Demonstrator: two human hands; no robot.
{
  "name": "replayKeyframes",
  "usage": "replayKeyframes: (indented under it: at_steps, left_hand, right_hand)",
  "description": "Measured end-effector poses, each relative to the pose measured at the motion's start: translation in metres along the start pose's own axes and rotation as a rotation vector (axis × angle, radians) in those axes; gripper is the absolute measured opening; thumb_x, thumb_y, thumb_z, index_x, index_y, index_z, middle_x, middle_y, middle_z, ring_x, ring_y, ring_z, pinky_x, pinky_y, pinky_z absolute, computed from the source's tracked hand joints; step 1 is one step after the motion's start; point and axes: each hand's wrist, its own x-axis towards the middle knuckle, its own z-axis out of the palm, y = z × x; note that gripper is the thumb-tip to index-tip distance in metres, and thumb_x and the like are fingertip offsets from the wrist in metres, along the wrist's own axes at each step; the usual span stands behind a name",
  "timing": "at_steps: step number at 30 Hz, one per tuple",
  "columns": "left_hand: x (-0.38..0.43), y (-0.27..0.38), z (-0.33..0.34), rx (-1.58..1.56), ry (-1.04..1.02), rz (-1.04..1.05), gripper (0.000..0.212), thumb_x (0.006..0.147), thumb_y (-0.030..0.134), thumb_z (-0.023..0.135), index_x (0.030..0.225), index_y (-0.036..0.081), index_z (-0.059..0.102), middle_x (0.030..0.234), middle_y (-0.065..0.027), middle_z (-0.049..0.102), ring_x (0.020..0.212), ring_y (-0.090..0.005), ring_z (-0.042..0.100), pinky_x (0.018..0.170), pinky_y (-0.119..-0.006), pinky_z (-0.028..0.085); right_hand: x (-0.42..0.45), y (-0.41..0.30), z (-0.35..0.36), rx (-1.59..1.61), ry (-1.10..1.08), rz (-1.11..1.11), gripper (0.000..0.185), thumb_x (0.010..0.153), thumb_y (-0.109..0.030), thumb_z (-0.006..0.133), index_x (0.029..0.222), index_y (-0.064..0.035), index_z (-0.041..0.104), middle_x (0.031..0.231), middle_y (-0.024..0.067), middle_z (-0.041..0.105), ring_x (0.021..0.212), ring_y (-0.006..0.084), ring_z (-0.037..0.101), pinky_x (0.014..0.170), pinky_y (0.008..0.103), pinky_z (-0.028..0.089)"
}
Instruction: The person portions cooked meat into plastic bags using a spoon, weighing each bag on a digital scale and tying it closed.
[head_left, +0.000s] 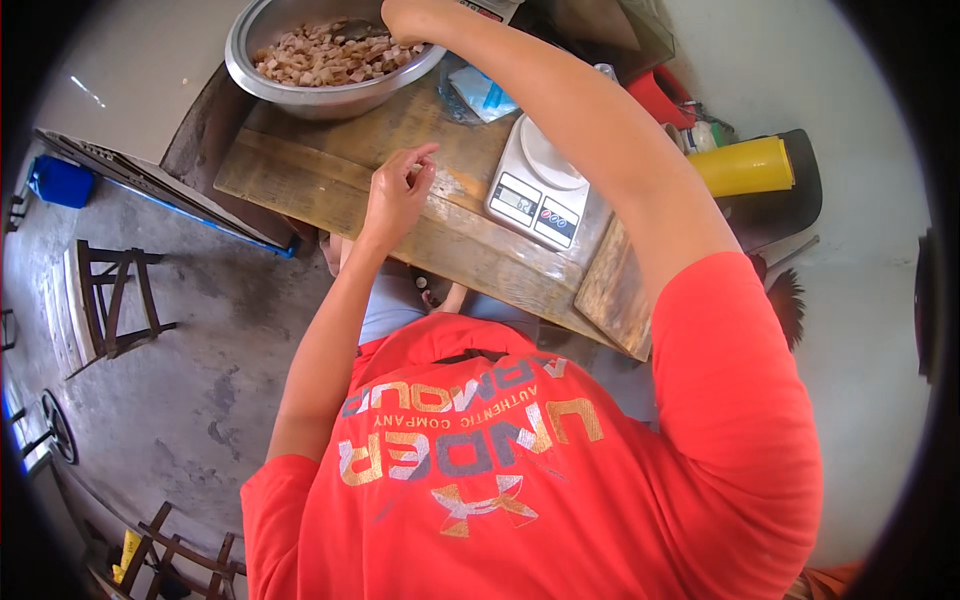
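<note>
A wide metal bowl (345, 96) of diced, pinkish meat (330, 58) stands at the far left of the wooden table (315, 176). My right arm reaches across to it, and my right hand (411, 22) is at the bowl's right rim; its fingers are cut off or hidden, so what it holds cannot be told. Part of a dark metal utensil (360, 28) shows in the meat. My left hand (400, 184) hovers over the table's near part, fingers loosely curled and apart, holding nothing. Right of it lies a white digital kitchen scale (538, 196) with a round platform, partly behind my right forearm.
Clear plastic bags (480, 91) lie between bowl and scale. A wooden board (619, 289) rests at the table's right corner. Beyond my right arm are a red container (661, 97) and a yellow roll (742, 166). A wooden stool (105, 300) stands on the floor at left.
</note>
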Motion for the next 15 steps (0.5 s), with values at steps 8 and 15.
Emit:
replayKeyframes:
  at_steps: [8,15]
  left_hand:
    - [-0.001,0.001,-0.004,-0.009,-0.017,0.04,0.024,0.082,0.007,0.057,0.105,0.004,0.061,0.078,-0.0029,0.058,0.057,-0.0079,0.043,0.055,-0.023,0.039]
    - [-0.001,0.002,-0.002,0.019,-0.019,0.058,0.024,0.081,0.004,0.057,0.104,0.004,0.061,0.082,-0.0082,0.059,0.056,-0.0111,0.048,0.054,-0.024,0.042]
  right_hand:
    - [-0.003,-0.01,-0.019,-0.051,-0.254,0.094,0.017,0.071,-0.018,0.065,0.078,-0.0027,0.069,0.085,0.0155,0.066,0.081,0.0263,0.065,0.068,0.0366,0.052]
    - [-0.008,0.005,-0.011,-0.06,0.248,-0.12,0.014,0.069,-0.009,0.061,0.078,0.0006,0.066,0.08,0.0182,0.064,0.078,0.0318,0.064,0.065,0.0388,0.052]
